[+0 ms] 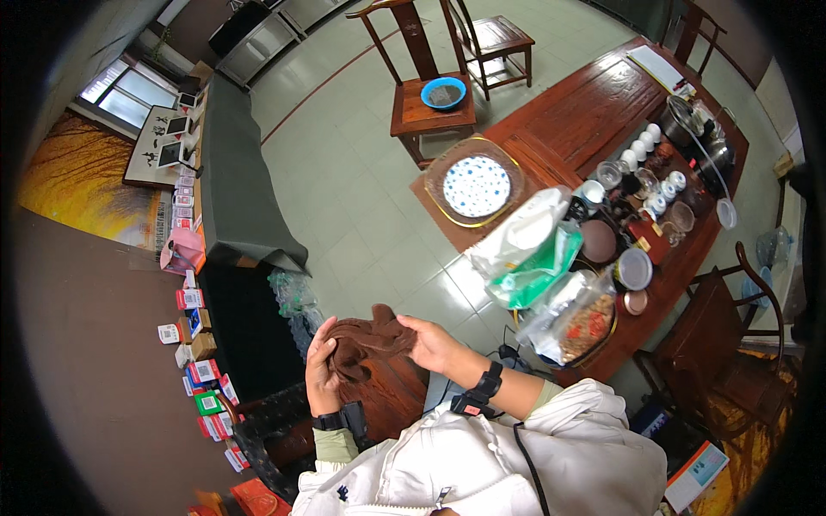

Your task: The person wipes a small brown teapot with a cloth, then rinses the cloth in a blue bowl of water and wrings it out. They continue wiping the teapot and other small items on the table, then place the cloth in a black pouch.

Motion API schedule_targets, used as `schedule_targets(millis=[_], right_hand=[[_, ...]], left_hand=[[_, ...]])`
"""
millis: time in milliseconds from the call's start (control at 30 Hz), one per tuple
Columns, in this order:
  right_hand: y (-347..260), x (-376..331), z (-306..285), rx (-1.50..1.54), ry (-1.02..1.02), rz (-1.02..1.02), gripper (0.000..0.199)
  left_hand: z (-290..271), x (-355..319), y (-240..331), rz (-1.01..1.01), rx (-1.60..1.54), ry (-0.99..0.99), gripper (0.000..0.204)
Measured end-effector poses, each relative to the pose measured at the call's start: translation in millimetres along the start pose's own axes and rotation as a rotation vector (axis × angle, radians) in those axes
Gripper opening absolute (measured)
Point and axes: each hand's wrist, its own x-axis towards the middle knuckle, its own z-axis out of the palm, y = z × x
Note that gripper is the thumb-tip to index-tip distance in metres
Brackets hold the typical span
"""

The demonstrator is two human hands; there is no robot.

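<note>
A bunched dark brown cloth (366, 346) is stretched between my two hands, in front of my body. My left hand (322, 370) grips its left edge, fingers curled against the folds. At the right edge, my right hand (432, 346) pinches the fabric between thumb and fingers; part of those fingers is hidden behind it. Below the cloth shows a reddish-brown wooden chair seat (396, 400). Each wrist wears a black strap.
Right of me stands a wooden table (559, 129) with a blue-dotted plate (476, 186), plastic bags (529, 245), jars and cups. A wooden chair (409, 112) holds a blue basin (443, 79). Along the left runs a dark-draped table (228, 163) with small boxes beside it.
</note>
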Motion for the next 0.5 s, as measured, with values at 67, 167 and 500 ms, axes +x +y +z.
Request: schedule_targets(millis=[67,167,500], right_hand=[[-8.2,29.2,0.8,-0.012,0.0,-0.03,0.03],[-20.7,84.8,2.2,-0.043,0.102,-0.067,0.026],[-78.4,277.8,81.1,-0.146,0.34,-0.32,0.034]], left_hand=[[-12.3,33.9,18.7,-0.023,-0.02,-0.056,0.06],[-38.0,91.7,42.5,-0.06,0.022,-0.114,0.06],[-128.4,319.5,126.8,-0.32,0.249,-0.177,0.056]])
